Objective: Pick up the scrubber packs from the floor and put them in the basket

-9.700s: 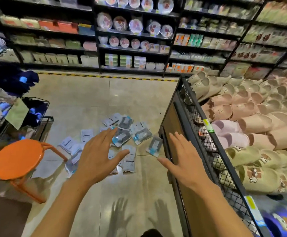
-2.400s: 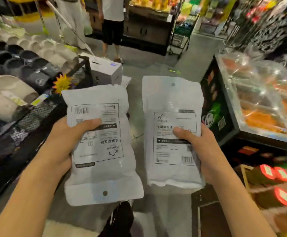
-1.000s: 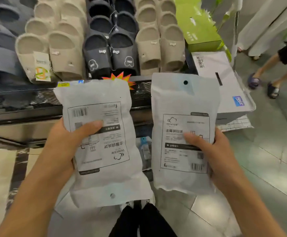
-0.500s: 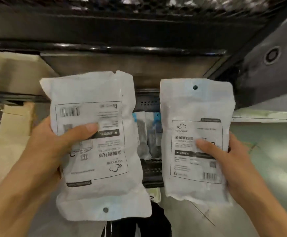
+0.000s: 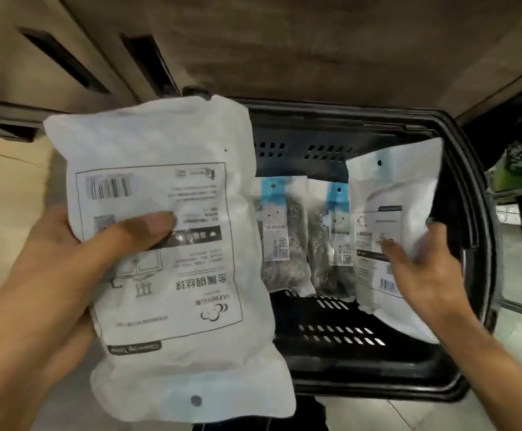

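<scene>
Brown cabinet (image 5: 315, 51), tiled floor (image 5: 13, 188)

Both forearms are bare to the frame edge, with the left hand (image 5: 60, 259) and right hand (image 5: 424, 275) ungloved.

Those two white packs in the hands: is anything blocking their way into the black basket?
Nothing visible blocks them. The basket is open on top, with two packs already lying inside and bare floor beside them.

White scrubber packs (image 5: 172, 231) held above black basket (image 5: 458, 213).
</scene>
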A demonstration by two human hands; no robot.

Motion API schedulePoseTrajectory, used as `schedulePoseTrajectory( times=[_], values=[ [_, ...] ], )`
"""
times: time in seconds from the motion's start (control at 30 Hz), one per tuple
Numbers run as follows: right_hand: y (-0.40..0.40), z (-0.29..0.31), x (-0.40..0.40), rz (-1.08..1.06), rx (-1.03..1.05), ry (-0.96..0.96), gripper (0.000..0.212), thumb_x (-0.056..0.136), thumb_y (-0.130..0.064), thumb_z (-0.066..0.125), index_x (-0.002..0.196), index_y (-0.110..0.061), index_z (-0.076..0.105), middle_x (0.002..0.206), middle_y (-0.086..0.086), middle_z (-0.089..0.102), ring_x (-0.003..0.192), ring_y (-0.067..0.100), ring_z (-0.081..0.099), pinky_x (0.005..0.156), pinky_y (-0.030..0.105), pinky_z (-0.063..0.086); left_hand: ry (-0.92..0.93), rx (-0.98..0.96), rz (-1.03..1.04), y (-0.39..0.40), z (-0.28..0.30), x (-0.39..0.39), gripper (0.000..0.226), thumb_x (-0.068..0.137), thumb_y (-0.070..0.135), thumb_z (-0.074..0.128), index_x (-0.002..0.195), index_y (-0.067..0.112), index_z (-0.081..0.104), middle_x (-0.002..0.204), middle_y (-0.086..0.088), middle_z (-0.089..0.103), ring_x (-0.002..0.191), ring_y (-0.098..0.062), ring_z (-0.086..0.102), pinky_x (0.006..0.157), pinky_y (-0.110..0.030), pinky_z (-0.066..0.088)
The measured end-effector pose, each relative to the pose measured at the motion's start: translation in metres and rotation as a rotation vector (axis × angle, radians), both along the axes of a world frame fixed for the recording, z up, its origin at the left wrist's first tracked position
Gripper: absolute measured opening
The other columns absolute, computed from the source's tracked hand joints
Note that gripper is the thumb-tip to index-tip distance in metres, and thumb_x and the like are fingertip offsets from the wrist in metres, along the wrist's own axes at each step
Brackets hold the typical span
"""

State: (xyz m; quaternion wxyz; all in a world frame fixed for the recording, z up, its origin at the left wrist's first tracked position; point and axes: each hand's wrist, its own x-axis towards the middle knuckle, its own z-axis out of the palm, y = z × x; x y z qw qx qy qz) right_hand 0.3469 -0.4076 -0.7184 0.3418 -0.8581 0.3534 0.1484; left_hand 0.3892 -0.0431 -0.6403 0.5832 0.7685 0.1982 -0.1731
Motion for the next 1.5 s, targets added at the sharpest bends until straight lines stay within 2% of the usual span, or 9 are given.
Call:
schedulePoseTrajectory(
  times=[0.1,0.23,0.33,0.5,0.77,0.9,1.1,1.3,1.5],
  values=[
    [0.009,-0.039,0.001,0.204,-0.373,0.099,0.034,0.102,-0.036,0.058,0.113,-0.012,0.037,0.100,0.015,0.057,0.086,0.039,0.061,0.071,0.048,0.049,-0.012,-0.017,0.011,-0.007,-0.006,0.000,0.067,0.068,0.055,0.085,0.121,0.017,0.070,0.116,-0.011,0.076,0.106,-0.037,0.074,0.095,-0.065,0.053],
    [0.031,-0.080,0.010,0.260,-0.502,0.115,0.036,0.100,-0.029,0.061,0.121,-0.009,0.039,0.110,0.022,0.056,0.096,0.042,0.063,0.068,0.051,0.053,0.003,0.002,0.024,-0.013,-0.009,0.000,0.094,0.047,0.073,0.090,0.120,0.017,0.070,0.113,-0.011,0.077,0.103,-0.037,0.074,0.094,-0.065,0.054],
    [0.051,-0.093,0.021,0.248,-0.463,0.202,0.048,0.099,-0.039,0.062,0.130,-0.013,0.035,0.123,0.021,0.050,0.111,0.039,0.055,0.080,0.054,0.057,-0.019,-0.035,0.018,-0.022,-0.003,0.003,0.095,0.043,0.076,0.089,0.117,0.018,0.072,0.110,-0.010,0.078,0.100,-0.037,0.075,0.091,-0.063,0.056],
    [0.078,-0.102,0.023,0.426,-0.367,0.311,0.062,0.097,-0.058,0.057,0.136,-0.016,0.036,0.131,0.014,0.041,0.126,0.035,0.044,0.091,0.049,0.053,0.024,-0.253,0.042,-0.047,0.010,0.006,0.039,0.048,0.024,0.078,0.087,0.025,0.083,0.093,-0.008,0.081,0.077,-0.030,0.079,0.059,-0.041,0.063],
    [0.045,-0.078,0.028,0.314,0.034,0.176,0.063,0.097,-0.037,0.066,0.154,-0.027,0.040,0.148,0.014,0.043,0.140,0.035,0.041,0.115,0.052,0.041,-0.030,-0.294,0.066,-0.070,0.000,0.015,0.058,0.040,0.016,0.088,0.097,0.024,0.079,0.098,0.000,0.081,0.084,-0.020,0.079,0.062,-0.028,0.062],
    [0.027,-0.047,0.027,0.165,0.202,-0.084,0.053,0.096,-0.026,0.071,0.146,-0.025,0.053,0.138,0.003,0.055,0.128,0.023,0.056,0.112,0.044,0.047,-0.032,-0.334,0.028,-0.092,-0.009,0.025,0.064,0.064,0.015,0.079,0.126,0.014,0.065,0.113,0.001,0.079,0.104,-0.018,0.076,0.078,-0.030,0.063],
    [-0.001,0.001,0.033,-0.003,0.345,-0.302,0.041,0.098,-0.022,0.068,0.132,-0.039,0.054,0.131,-0.007,0.058,0.115,0.004,0.059,0.086,0.005,0.047,-0.239,-0.087,-0.334,-0.123,-0.043,0.030,0.060,0.073,-0.004,0.087,0.117,0.032,0.067,0.116,0.017,0.074,0.116,-0.004,0.067,0.089,-0.017,0.054],
    [-0.025,0.007,0.034,0.062,0.290,-0.437,0.045,0.098,-0.024,0.068,0.136,-0.041,0.053,0.134,-0.010,0.057,0.121,-0.001,0.054,0.096,0.016,0.044,-0.846,0.554,-1.286,-0.113,-0.124,0.028,0.088,0.058,-0.009,0.078,0.137,0.023,0.057,0.142,-0.005,0.061,0.141,-0.028,0.043,0.125,-0.051,0.021],
    [-0.033,-0.012,0.026,0.138,0.252,-0.445,0.047,0.096,-0.033,0.067,0.140,-0.043,0.052,0.141,-0.012,0.056,0.130,0.002,0.051,0.107,0.029,0.045,-0.744,0.930,-1.910,-0.094,-0.182,0.041,0.107,0.054,0.009,0.095,0.146,0.029,0.046,0.159,-0.012,0.043,0.154,-0.036,0.028,0.127,-0.055,0.008]
  ],
)
